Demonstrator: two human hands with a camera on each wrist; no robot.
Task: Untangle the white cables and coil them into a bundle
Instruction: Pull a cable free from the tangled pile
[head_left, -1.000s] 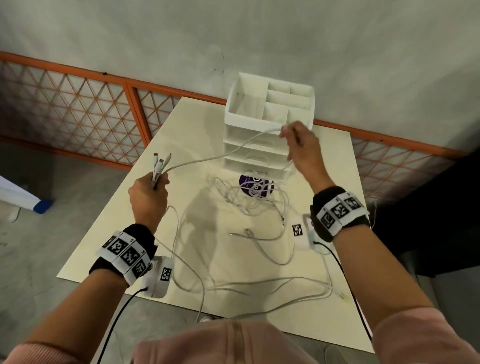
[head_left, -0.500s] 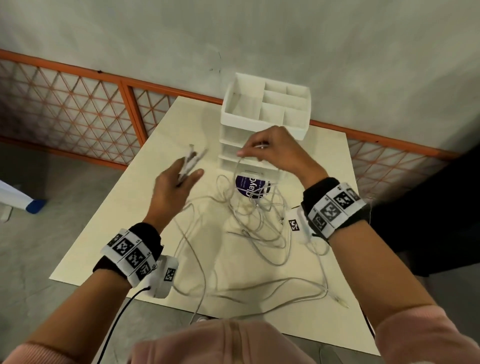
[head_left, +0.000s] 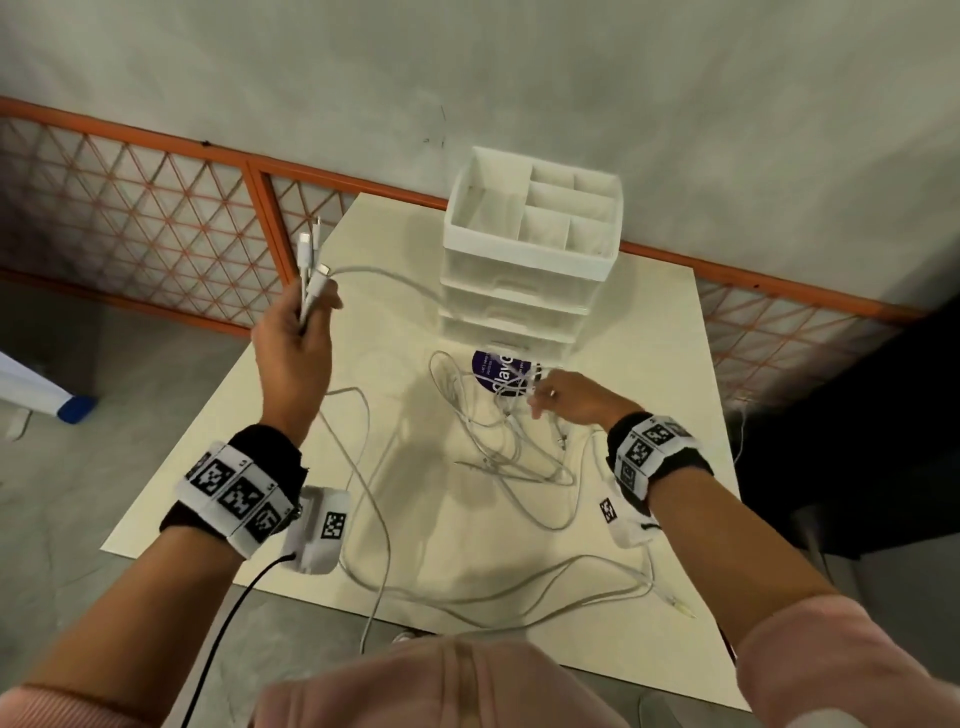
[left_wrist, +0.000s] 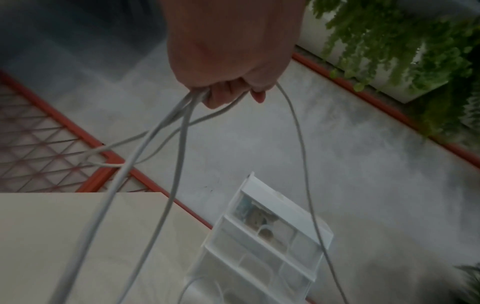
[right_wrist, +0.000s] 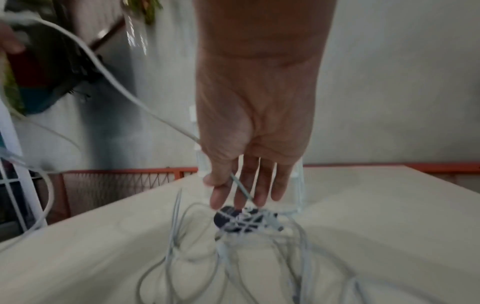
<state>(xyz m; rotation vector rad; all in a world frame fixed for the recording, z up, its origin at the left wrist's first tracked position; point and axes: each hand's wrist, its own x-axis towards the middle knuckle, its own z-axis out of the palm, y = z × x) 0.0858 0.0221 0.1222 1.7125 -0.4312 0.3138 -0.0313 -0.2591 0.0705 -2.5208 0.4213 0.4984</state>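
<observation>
Several white cables lie tangled on the cream table, with loops trailing to the near edge. My left hand is raised over the table's left side and grips a bunch of cable ends, connectors pointing up. In the left wrist view the strands hang down from the left hand. My right hand is low over the tangle beside a purple disc. In the right wrist view my right hand points its fingers down, and thumb and index finger pinch one strand.
A white drawer organizer with open top compartments stands at the table's far middle, just behind the tangle. An orange mesh fence runs behind the table along a grey wall. One connector lies near the table's front right.
My left hand has lifted the cable ends higher and to the left. My right hand has dropped from the organizer's front down to the tangle by the purple disc.
</observation>
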